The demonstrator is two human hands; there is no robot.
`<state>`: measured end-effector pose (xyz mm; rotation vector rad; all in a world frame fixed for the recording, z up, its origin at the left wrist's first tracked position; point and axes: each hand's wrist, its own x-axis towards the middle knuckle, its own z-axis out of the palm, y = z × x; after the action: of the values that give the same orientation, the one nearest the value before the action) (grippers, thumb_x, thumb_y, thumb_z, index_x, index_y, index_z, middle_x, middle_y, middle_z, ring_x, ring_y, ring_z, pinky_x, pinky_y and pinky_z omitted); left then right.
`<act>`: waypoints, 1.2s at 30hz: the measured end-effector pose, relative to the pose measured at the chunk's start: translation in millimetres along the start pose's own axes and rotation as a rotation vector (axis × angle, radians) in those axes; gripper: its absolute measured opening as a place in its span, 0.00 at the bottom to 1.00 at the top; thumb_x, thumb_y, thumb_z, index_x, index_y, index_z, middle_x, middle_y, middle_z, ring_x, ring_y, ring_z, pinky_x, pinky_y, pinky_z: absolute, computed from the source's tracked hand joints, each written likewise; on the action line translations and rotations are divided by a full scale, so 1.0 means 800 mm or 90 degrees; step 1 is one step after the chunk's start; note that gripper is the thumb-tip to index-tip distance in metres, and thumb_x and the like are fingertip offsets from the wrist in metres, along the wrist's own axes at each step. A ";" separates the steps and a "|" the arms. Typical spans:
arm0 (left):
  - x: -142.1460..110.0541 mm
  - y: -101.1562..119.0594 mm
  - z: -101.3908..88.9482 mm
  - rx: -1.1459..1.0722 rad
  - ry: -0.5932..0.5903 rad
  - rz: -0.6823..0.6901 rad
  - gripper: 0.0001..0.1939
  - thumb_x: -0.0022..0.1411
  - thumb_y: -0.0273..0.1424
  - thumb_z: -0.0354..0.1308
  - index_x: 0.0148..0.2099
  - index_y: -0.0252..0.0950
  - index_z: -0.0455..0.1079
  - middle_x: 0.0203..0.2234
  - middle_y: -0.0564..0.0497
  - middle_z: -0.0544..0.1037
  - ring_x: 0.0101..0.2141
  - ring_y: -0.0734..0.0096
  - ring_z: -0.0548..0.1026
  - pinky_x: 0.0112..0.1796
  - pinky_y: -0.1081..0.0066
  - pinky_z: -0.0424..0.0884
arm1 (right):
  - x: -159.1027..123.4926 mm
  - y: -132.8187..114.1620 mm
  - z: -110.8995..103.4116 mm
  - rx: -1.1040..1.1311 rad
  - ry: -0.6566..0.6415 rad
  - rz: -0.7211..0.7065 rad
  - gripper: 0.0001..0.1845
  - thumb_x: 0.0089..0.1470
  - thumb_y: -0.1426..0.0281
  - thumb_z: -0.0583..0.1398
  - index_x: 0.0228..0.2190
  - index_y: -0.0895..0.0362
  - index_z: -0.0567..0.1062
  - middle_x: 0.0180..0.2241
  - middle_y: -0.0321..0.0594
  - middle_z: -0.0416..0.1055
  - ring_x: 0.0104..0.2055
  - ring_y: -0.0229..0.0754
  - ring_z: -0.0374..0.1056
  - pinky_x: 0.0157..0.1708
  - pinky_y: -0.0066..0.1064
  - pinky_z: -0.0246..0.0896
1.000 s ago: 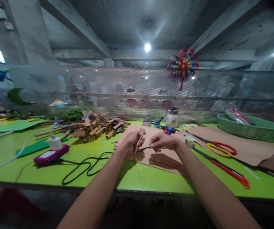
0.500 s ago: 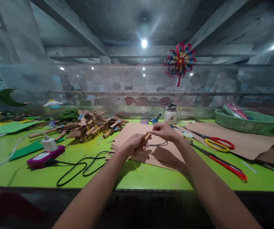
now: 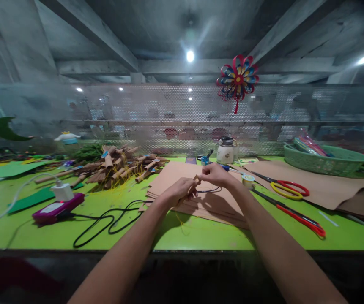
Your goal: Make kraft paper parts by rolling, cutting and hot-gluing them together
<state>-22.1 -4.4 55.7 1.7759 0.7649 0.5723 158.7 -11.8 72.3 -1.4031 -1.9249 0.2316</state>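
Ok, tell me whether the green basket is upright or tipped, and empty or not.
Upright, and not empty: the green basket sits with its opening facing up, and a pinkish plastic-wrapped bundle sticks up out of it.

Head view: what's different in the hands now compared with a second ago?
The right hand, apart from the brown roll then, has come up to the roll's upper end; whether it pinches anything is unclear. The roll leans further right, and the left hand keeps hold of it. The yellow-and-red scissors, green basket and pile of brown rolls stayed put.
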 end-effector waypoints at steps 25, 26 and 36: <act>0.011 -0.011 -0.008 -0.222 -0.002 0.059 0.14 0.60 0.39 0.53 0.40 0.32 0.65 0.20 0.55 0.66 0.16 0.84 0.61 0.18 0.82 0.56 | -0.001 0.043 0.020 0.492 -0.177 0.106 0.19 0.40 0.57 0.66 0.21 0.61 0.71 0.15 0.31 0.62 0.18 0.30 0.55 0.21 0.25 0.49; 0.012 -0.012 -0.008 -0.221 0.018 0.055 0.13 0.60 0.39 0.53 0.39 0.32 0.65 0.20 0.55 0.66 0.16 0.84 0.61 0.18 0.82 0.56 | -0.001 0.042 0.023 0.480 -0.174 0.123 0.20 0.39 0.57 0.66 0.21 0.61 0.71 0.14 0.30 0.61 0.17 0.30 0.54 0.20 0.25 0.48; 0.020 -0.018 -0.014 -0.313 0.084 0.086 0.09 0.58 0.34 0.54 0.37 0.33 0.63 0.20 0.53 0.69 0.16 0.82 0.64 0.17 0.82 0.57 | -0.003 0.034 0.048 0.482 -0.186 0.142 0.19 0.41 0.56 0.65 0.22 0.61 0.71 0.16 0.32 0.64 0.19 0.31 0.59 0.22 0.25 0.52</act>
<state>-22.6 17.8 46.2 1.3489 0.5349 0.8916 154.4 7.1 29.4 -1.0826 -1.6127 1.1895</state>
